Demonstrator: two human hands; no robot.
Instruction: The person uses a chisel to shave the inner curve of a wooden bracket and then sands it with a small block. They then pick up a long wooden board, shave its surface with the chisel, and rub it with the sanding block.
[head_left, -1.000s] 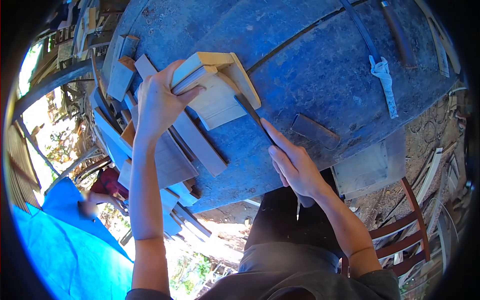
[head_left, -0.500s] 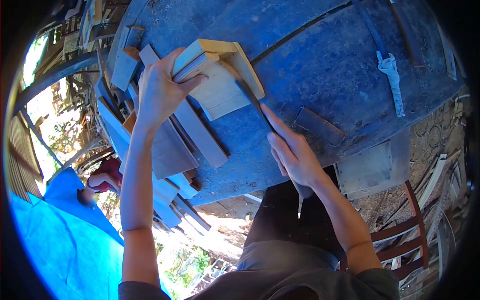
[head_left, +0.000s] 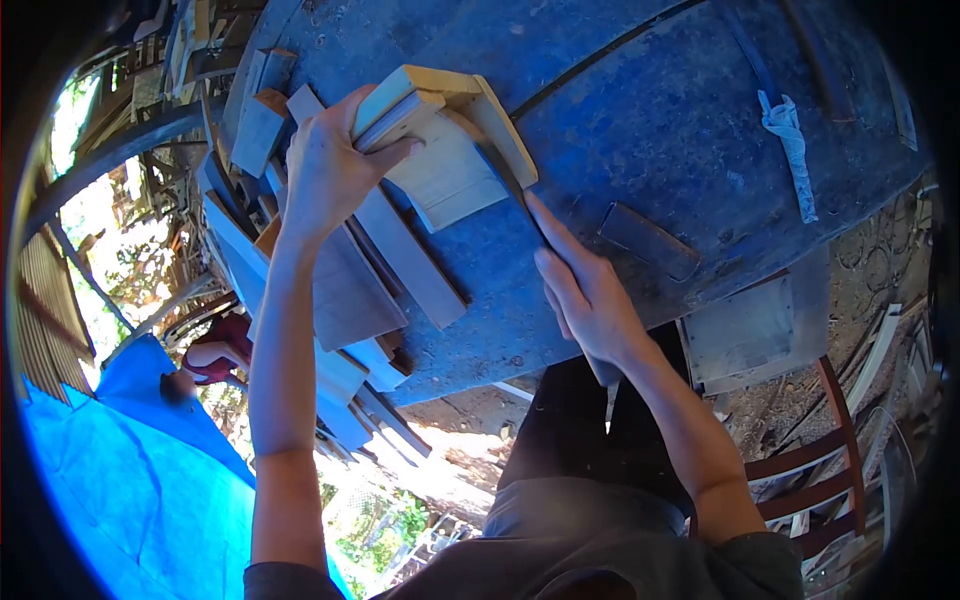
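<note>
The wooden piece (head_left: 450, 172) is held tilted over the blue surface (head_left: 640, 120), inward of the boards (head_left: 415, 262) along its left edge, with the left hand's (head_left: 335, 165) fingers and thumb clamped on the piece's left side. The right hand's (head_left: 592, 300) fingers are wrapped round a dark flat tool (head_left: 514, 184), its far end alongside the piece's right panel. A dark block (head_left: 650, 242) lies towards the surface's near edge.

Bare forearms (head_left: 285, 360) outstretched, left hand (head_left: 332, 165) pinching, right hand (head_left: 592, 300) curled, forefinger (head_left: 551, 222) extended
</note>
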